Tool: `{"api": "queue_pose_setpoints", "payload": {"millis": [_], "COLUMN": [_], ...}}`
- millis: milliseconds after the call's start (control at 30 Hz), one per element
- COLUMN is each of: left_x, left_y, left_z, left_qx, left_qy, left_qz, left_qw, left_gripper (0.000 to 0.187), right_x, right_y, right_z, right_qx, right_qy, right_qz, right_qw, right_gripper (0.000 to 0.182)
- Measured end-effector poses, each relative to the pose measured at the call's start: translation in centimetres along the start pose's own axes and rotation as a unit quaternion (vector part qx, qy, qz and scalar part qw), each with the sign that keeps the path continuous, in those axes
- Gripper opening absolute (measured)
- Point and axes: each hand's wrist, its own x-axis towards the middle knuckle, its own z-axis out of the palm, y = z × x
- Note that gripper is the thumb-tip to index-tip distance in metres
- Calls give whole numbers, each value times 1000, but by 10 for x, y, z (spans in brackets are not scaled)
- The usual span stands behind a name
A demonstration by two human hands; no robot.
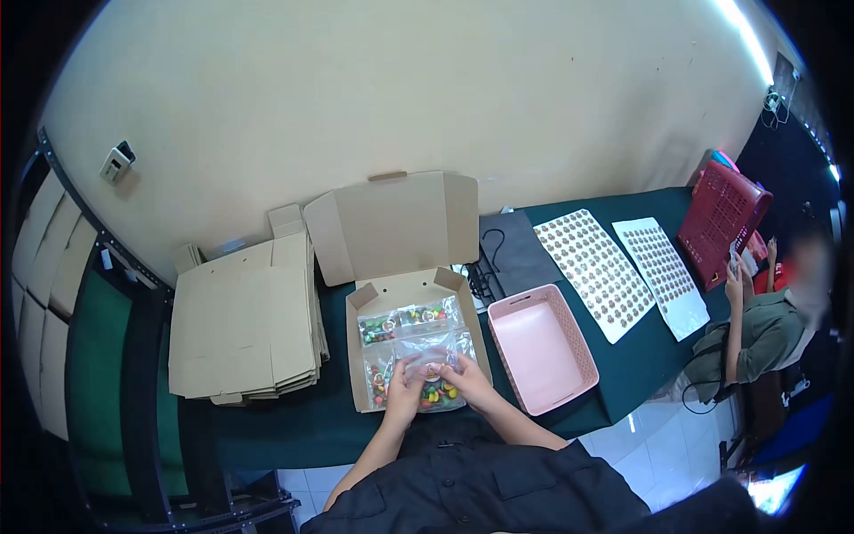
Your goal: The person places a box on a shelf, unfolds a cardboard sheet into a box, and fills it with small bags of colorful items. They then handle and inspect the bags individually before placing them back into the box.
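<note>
Both my hands are at a clear plastic bag of colourful candies [439, 396], low over the front of an open cardboard box [354, 374]. My left hand [405, 390] grips the bag's left side. On its other side my right hand [469, 383] pinches it, the fingers close to a round pink sticker [433, 371] on the plastic. Inside the box lie more clear candy bags [414, 320], along the back and partly under the held one. The box's lid [391, 227] stands raised against the wall.
Flattened cardboard boxes [245, 320] are stacked at left. To the right lie a pink basket [544, 351], a black bag [520, 254] with cables, and two sticker sheets [596, 271] [660, 276]. A dark red basket [722, 218] stands at the far end, near another person [765, 334].
</note>
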Motion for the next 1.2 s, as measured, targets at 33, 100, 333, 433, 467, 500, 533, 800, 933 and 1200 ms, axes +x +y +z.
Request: {"api": "queue_pose_setpoints", "payload": {"millis": [33,100,333,433,467,500,533,800,933,1200], "left_x": [-1,-3,-3,-4,-4,-4,-9,6,4,0], "left_y": [-4,-3,3,3,4,2,-2,-5,13,8], "left_z": [-1,2,7,4,3,3,1,-20,-20,-28], "left_qx": [31,61,33,60,81,79,101,49,24,62], "left_qy": [-11,-21,-14,-62,-92,-93,-105,16,40,96], "left_qz": [-2,-4,-20,22,47,50,32,75,22,92], "left_qw": [999,998,999,996,991,991,989,996,999,989], "left_gripper": [35,35,36,39,42,42,43,19,18,31], "right_x": [0,2,-1,3,3,1,-1,-3,0,-3], "right_y": [3,6,1,9,10,3,0,3,-4,-15], "right_z": [2,-3,4,-5,-5,-3,0,-2,-2,-2], "right_qx": [31,65,33,98,98,119,141,-61,-19,-112], "right_qy": [11,14,47,44,45,71,97,51,-42,22], "right_qz": [-5,6,4,41,40,6,-24,-54,-20,-140], "right_qw": [999,998,998,993,993,990,985,995,999,984], "right_gripper": [37,36,31,29,29,28,28,22,34,37]}}
